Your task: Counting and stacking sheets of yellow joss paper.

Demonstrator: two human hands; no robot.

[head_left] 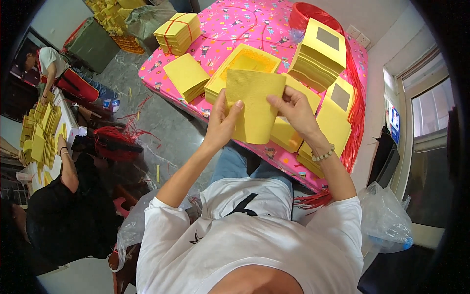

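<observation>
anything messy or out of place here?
Red string and yellow paper scraps lie scattered on the floor left of the pink table. The paper stacks look tidy; both hands hold a yellow sheet.

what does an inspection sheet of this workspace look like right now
surface: table under a pink patterned cloth
job's things: yellow sheets held up by both hands; yellow stacks around them, one tied bundle
clutter: red string along the table's right edge; clear bag
hands: left hand and right hand each grip the sheets
cables: nothing seen
surroundings: two other people at a side table with more yellow paper; window at right
</observation>
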